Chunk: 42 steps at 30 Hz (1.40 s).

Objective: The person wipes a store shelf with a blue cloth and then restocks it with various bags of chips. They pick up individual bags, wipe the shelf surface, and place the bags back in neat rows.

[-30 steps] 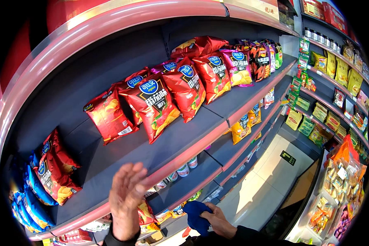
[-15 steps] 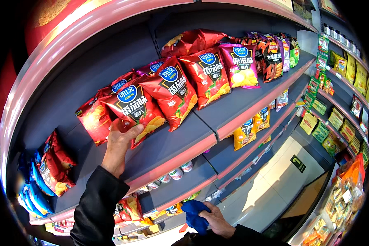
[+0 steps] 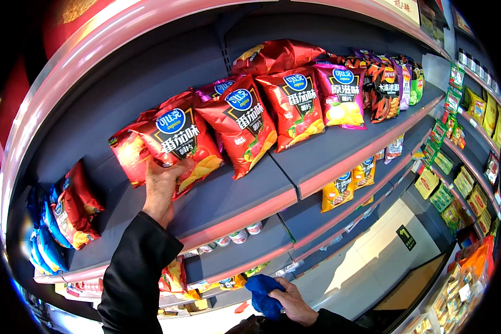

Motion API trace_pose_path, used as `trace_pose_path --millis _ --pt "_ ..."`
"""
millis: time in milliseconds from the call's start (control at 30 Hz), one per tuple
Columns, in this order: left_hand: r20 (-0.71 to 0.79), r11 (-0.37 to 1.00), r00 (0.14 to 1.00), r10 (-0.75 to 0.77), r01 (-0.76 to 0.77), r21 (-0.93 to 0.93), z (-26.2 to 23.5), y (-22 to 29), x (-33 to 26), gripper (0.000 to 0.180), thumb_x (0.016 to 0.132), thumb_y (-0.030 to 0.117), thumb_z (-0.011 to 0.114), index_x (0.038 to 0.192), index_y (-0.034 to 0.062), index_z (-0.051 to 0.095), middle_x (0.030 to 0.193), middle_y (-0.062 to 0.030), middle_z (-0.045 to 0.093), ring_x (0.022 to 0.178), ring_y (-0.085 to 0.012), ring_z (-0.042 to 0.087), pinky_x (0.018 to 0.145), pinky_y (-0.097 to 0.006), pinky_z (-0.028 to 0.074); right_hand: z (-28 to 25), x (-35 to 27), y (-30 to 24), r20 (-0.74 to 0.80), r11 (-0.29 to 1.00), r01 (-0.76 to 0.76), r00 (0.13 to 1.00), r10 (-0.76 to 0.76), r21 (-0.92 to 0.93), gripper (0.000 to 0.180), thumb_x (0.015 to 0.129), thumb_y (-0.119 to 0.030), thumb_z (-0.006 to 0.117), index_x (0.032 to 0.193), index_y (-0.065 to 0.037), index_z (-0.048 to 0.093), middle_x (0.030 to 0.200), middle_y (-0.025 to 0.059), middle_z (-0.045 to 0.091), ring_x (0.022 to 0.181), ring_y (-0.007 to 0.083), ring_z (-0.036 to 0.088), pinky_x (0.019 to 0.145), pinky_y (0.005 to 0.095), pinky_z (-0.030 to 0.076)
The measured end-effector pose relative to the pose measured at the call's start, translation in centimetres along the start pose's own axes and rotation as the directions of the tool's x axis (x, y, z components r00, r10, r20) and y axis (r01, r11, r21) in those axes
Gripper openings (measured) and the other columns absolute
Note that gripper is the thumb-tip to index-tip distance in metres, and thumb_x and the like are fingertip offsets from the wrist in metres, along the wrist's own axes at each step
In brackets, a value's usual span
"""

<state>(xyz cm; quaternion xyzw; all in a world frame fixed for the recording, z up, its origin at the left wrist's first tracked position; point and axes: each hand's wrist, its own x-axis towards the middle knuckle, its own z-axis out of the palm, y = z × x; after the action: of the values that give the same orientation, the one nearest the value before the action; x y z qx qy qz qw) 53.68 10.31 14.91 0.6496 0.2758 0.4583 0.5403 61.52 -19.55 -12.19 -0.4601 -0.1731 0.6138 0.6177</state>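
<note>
crisp bags in blue and red [image 3: 55,222] stood packed at the far left end of the dark grey shelf [image 3: 228,195], well apart from the work. next along, the person's left hand [image 3: 160,186] was raised from a black sleeve [image 3: 136,278] and pressed to the lower left edge of a red crisp bag [image 3: 178,142]. the thumb and fingers looked closed on that edge, though the bag hid the fingertips behind it, so how firmly they gripped i could not tell. the bag stood leaning back on the shelf, touching another red bag [image 3: 129,153] behind it on the left and a second red bag [image 3: 240,122] just beside it on the right. further right the row ran on through a third red bag [image 3: 295,106] to a pink bag [image 3: 342,97] and darker bags [image 3: 384,83] at the end. small tins [image 3: 236,236] showed on the shelf below. low down, the right hand [image 3: 292,303] was curled shut around a blue cloth [image 3: 261,295], held near the body and well away from the shelf.

to my eye the step in hand was shifting or straightening that bag in its row. the next move would call for a steady grip on the crinkly edge and a gentle slide, since the neighbours leaned close enough to topple.
</note>
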Motion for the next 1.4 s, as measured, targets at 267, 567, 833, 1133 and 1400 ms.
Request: trace_pose_path --millis 267,567,833,1133,1400 --pt "-0.23 0.966 0.953 0.198 -0.229 -0.117 -2.6 4.1 -5.4 0.043 0.087 0.015 0.079 0.122 0.0022 0.057 0.114 -0.0071 0.068 0.102 -0.017 0.068 0.09 -0.033 0.054 0.6 -0.5 -1.2 -0.053 0.999 -0.021 0.998 0.019 -0.049 0.042 0.098 -0.017 0.065 0.136 -0.003 0.055 0.12 0.0108 0.065 0.106 0.0206 0.065 0.095 0.0369 0.057" --pt "-0.445 0.96 0.895 -0.04 -0.09 -0.267 -9.3 -6.7 -28.7 0.087 0.082 0.027 0.084 0.15 0.0013 0.036 0.142 -0.0136 0.054 0.126 -0.0288 0.058 0.105 -0.046 0.051 0.3 0.8 0.6 -0.022 0.995 -0.039 0.999 0.037 -0.095 0.052 0.096 -0.025 0.068 0.14 -0.003 0.052 0.123 0.0122 0.063 0.11 0.0257 0.065 0.094 0.0394 0.057" --pt "-0.334 0.77 0.772 -0.541 0.295 -0.566 -4.7 -13.5 -32.1 0.058 0.087 0.017 0.076 0.136 0.0026 0.048 0.118 -0.0093 0.066 0.105 -0.0247 0.068 0.088 -0.04 0.056 -0.3 1.4 1.2 -0.19 0.999 0.023 0.982 -0.018 0.027 0.034 0.093 -0.008 0.069 0.125 -0.002 0.059 0.111 0.01 0.067 0.1 0.0185 0.067 0.09 0.0357 0.057" --pt "-0.319 0.665 0.759 -0.567 0.194 -0.721 -2.6 -23.6 -28.2 0.044 0.093 0.018 0.075 0.13 0.007 0.055 0.125 -0.0071 0.066 0.114 -0.0231 0.067 0.096 -0.04 0.055 -0.7 -0.5 0.8 -0.242 0.997 -0.083 0.967 0.08 0.001 0.049 0.095 -0.019 0.069 0.139 -0.007 0.051 0.128 0.0105 0.06 0.117 0.0241 0.061 0.102 0.0454 0.053" --pt "-0.318 0.606 0.704 -0.635 0.199 -0.77 -3.0 -25.0 -24.4 0.03 0.096 0.024 0.074 0.12 0.0086 0.064 0.117 -0.0036 0.067 0.107 -0.0189 0.065 0.095 -0.039 0.053 -0.6 -1.0 0.5 -0.28 0.997 -0.077 0.956 0.083 0.033 0.042 0.093 -0.014 0.066 0.132 -0.005 0.054 0.121 0.012 0.063 0.11 0.0239 0.064 0.097 0.0432 0.056"
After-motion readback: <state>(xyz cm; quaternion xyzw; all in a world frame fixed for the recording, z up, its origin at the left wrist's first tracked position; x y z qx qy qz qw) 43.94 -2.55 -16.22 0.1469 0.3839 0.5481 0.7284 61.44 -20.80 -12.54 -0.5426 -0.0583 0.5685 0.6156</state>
